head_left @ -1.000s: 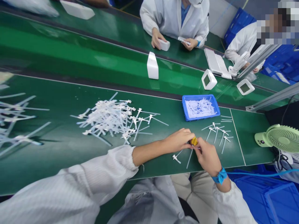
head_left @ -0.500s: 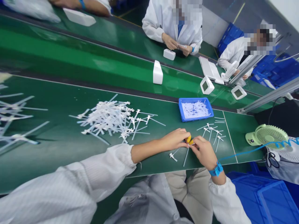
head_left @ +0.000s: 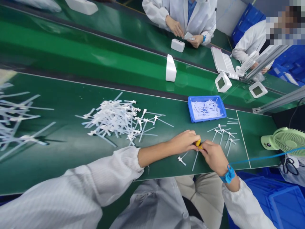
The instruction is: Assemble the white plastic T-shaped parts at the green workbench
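Note:
My left hand (head_left: 187, 141) and my right hand (head_left: 215, 156) meet over the green bench, fingers pinched together. Yellow pieces that look like finger cots (head_left: 198, 142) show at the fingertips. Between the hands is a small white fitting, mostly hidden, with a thin translucent tube (head_left: 195, 161) pointing down from it. Just below lies a loose white fitting with tubes (head_left: 181, 160). To the right of my hands several more tube fittings (head_left: 222, 131) are spread out. Left of them sits a large heap of tube fittings (head_left: 111, 117).
A blue tray (head_left: 206, 120) of small white parts stands behind my hands. Another tube pile (head_left: 21, 117) lies far left. White devices (head_left: 171, 71) stand on the green conveyor (head_left: 107, 60). A green fan (head_left: 283, 141) is at right. Co-workers sit opposite.
The view has shifted slightly, so the bench things appear farther right. My hands stay pinched together over the same spot. A co-worker opposite has moved the flat white piece in their hands.

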`<state>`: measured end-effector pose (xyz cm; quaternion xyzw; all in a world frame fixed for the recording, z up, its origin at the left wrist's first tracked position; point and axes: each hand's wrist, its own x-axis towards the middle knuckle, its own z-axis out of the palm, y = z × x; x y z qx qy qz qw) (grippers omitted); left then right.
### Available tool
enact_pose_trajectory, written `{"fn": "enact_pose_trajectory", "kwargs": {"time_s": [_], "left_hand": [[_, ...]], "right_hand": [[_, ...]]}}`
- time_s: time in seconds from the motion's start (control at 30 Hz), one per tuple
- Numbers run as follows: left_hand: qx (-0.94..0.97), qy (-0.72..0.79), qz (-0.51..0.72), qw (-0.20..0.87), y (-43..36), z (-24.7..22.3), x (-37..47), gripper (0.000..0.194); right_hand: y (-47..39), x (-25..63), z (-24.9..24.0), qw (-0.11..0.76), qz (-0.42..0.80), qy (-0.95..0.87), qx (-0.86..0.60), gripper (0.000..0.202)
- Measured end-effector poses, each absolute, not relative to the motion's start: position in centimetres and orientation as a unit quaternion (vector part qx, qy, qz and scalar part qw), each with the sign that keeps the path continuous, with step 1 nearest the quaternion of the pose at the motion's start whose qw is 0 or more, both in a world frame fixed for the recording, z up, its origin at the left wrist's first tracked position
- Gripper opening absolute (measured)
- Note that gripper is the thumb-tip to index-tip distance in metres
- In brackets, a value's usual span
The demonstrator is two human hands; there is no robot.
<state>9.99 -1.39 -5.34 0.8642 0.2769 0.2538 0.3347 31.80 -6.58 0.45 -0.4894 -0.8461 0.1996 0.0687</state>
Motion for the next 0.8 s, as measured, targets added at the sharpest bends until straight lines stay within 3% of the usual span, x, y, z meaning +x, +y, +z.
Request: {"fn": "enact_pose_trajectory", "kwargs": {"time_s": [0.27,0.67,0.8], "left_hand": [[0.862,0.283,0.256,0.332,-1.4,-5.3,9.8,0.024],[0.865,0.285,0.25,0.33,-1.3,-5.3,10.0,0.03],[0.855,0.28,0.263,0.348,-1.5,-5.5,9.8,0.024]], "right_hand": [[-7.4,31.9,1.6,0.106,0.235,-0.822,-0.507,0.014],[-7.5,31.4,0.5,0.091,0.193,-0.835,-0.508,0.025],[-8.0,31.1,0.4,0.117,0.212,-0.814,-0.529,0.023]]}}
